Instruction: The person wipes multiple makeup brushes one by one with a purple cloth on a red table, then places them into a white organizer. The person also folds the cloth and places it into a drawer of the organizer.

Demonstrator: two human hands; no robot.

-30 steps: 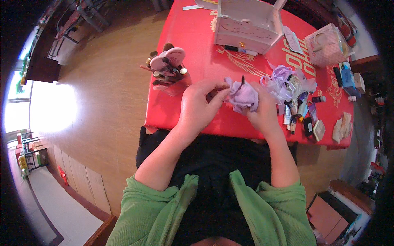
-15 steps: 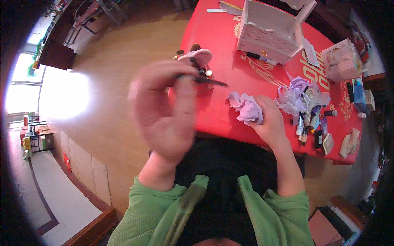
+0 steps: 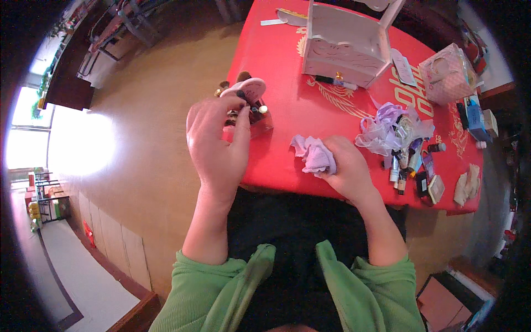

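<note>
I sit at a red table (image 3: 287,83). My left hand (image 3: 218,146) reaches to its left edge, thumb and fingertips pinched on a thin dark brush at a clear holder (image 3: 257,113) of brushes topped by a pink puff (image 3: 249,88). Near the front edge, my right hand (image 3: 348,171) rests on the table and grips a crumpled lilac cloth (image 3: 314,155).
A white wooden drawer box (image 3: 345,47) stands at the back. To the right lie a lilac sheer ribbon bundle (image 3: 387,127), several cosmetic tubes (image 3: 409,166), a compact (image 3: 435,188), beige sponges (image 3: 464,185) and a pink tissue box (image 3: 445,74). Wooden floor lies to the left.
My left hand left the lilac cloth, lifted a thin dark brush toward my face, and now has lowered it to the brush holder. My right hand stays on the cloth.
</note>
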